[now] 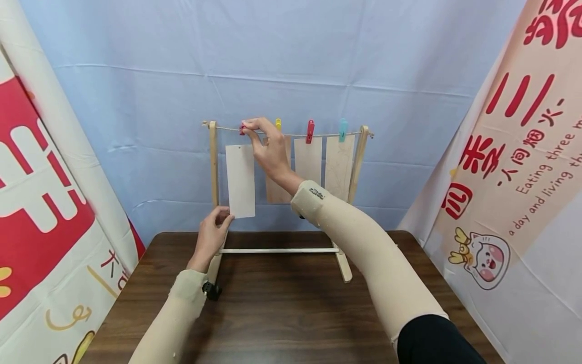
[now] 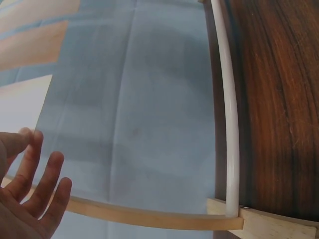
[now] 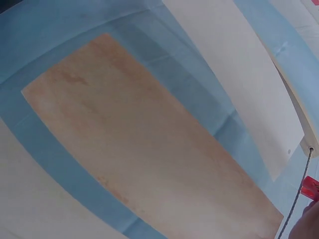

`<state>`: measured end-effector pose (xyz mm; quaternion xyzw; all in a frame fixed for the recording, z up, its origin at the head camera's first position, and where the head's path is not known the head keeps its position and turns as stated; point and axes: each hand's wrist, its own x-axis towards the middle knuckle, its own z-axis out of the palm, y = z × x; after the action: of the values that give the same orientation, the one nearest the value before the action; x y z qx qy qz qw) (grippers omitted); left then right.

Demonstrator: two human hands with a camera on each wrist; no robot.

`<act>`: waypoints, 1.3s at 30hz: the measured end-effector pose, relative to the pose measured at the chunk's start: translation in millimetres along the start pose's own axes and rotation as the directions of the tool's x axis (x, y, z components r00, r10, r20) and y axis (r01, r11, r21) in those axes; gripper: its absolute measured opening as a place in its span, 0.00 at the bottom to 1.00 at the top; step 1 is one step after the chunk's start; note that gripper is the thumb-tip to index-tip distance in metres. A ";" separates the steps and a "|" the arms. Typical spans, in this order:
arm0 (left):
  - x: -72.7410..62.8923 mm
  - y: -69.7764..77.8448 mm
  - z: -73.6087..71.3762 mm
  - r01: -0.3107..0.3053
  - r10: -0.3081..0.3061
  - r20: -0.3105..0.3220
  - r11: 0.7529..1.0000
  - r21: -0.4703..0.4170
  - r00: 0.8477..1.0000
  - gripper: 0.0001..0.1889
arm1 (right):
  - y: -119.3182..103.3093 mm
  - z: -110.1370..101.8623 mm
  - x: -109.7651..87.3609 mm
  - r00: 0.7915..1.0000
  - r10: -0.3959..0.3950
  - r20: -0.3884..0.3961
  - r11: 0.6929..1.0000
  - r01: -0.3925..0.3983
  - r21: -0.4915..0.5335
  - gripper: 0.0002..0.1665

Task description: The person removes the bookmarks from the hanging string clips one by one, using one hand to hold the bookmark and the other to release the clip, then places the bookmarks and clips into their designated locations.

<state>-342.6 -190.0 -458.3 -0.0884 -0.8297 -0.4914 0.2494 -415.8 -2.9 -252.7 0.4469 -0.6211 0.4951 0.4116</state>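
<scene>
A plain white card with a small hole near its top edge is pinched at its lower left corner by my left hand. In the left wrist view, thumb and forefinger meet on that corner while the other fingers spread. My right hand pinches a red clothespin at the left end of a thin rope. The card's top edge sits a little below the rope, apart from the clothespin. Whether the clothespin's jaws are apart is too small to tell.
A wooden frame with a white crossbar stands on the brown table. On the rope hang a tan card under a yellow clothespin, a pale card under a red one, and a patterned card under a blue one.
</scene>
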 end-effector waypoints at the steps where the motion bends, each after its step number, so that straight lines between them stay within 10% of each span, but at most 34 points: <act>1: -0.7 -0.3 -0.2 0.001 -0.001 0.001 1.000 0.001 1.000 0.11 | 0.0 -0.3 -0.8 1.000 -0.003 -0.002 1.000 0.003 0.002 0.06; 39: -38.1 -5.3 -7.5 0.036 -0.035 -0.030 0.999 0.036 0.999 0.12 | -50.0 -38.9 -59.7 0.997 0.078 -0.015 0.996 -0.077 0.051 0.18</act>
<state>-309.5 -195.3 -478.5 -0.0618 -0.8364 -0.4816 0.2543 -349.4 38.7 -290.6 0.4284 -0.6217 0.5300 0.3860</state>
